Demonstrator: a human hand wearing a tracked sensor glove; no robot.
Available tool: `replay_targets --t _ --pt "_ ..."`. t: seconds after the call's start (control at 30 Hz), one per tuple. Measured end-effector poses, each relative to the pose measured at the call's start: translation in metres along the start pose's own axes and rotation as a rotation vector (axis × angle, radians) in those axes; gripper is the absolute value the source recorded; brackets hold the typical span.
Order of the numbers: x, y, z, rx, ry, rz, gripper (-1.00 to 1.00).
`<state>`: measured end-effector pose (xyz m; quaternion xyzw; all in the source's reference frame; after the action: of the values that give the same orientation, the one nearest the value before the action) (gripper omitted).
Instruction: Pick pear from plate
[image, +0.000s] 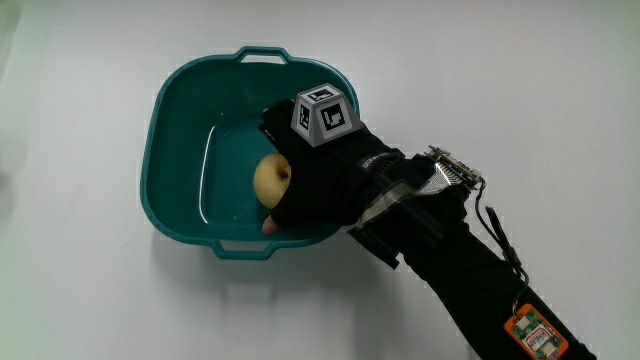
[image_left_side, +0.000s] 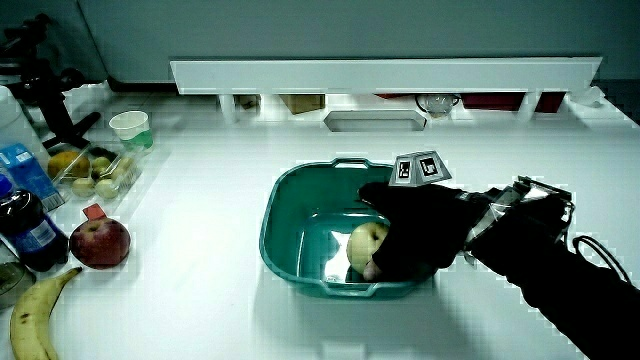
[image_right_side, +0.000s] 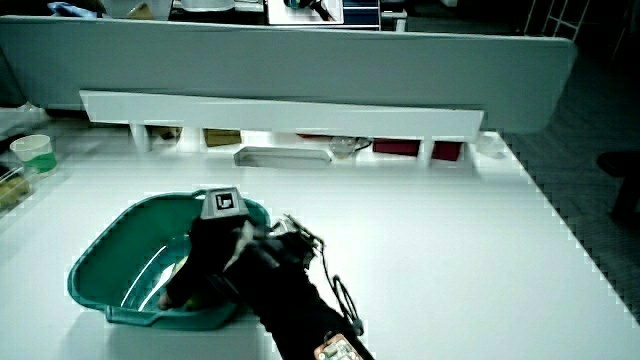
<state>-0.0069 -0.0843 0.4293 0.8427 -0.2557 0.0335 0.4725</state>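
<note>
Already the hand (image: 318, 175) was down inside the teal tub (image: 175, 115), which sat near the table's (image: 80, 300) middle; no flat plate showed, the tub served as one. Pear (image: 270, 179) lay on the tub floor, close to the wall nearest the person, w/ the grip curled around it: thumb tip seen under the fruit, palm over its side. Looked like contact made, pear not yet lifted clear, though whether it was fully off the floor I couldn't tell.

In a side view the pear (image_left_side: 365, 242) showed pale yellow & round, half covered by the hand (image_left_side: 420, 235). The tub (image_right_side: 95, 270) and hand (image_right_side: 215, 255) appeared in both side views.

Handling, as a judgement: pear prob. light-to-medium, firm but bruisable, skin smooth & maybe slick, esp. as the tub floor looked shiny, poss. wet. Best hold would be around the widest belly, fingers spread wide, moderate squeeze only. Stem end too narrow, it'd roll out. Lift should go straight up to clear the tub rim.
</note>
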Motion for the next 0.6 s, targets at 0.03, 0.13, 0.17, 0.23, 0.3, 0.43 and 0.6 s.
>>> replay_targets --t 0.03,0.13,0.17,0.23,0.3,0.43,0.6 --pt "0.0006 0.0012 -0.0009 0.002 -0.011 -0.017 0.00" --pt "0.0003 0.0032 -0.0032 0.000 -0.037 -0.043 0.00" --pt "-0.0003 0.0039 -0.0044 -0.010 -0.038 -0.036 0.00" --pt "-0.0015 0.0061 -0.0063 -0.015 -0.073 -0.066 0.00" --pt "-0.0008 0.0074 -0.0070 -0.021 -0.080 -0.082 0.00" --pt "0.0002 0.0088 -0.0085 -0.016 -0.096 -0.108 0.00" --pt "-0.0001 0.0088 -0.0091 -0.008 -0.085 -0.089 0.04"
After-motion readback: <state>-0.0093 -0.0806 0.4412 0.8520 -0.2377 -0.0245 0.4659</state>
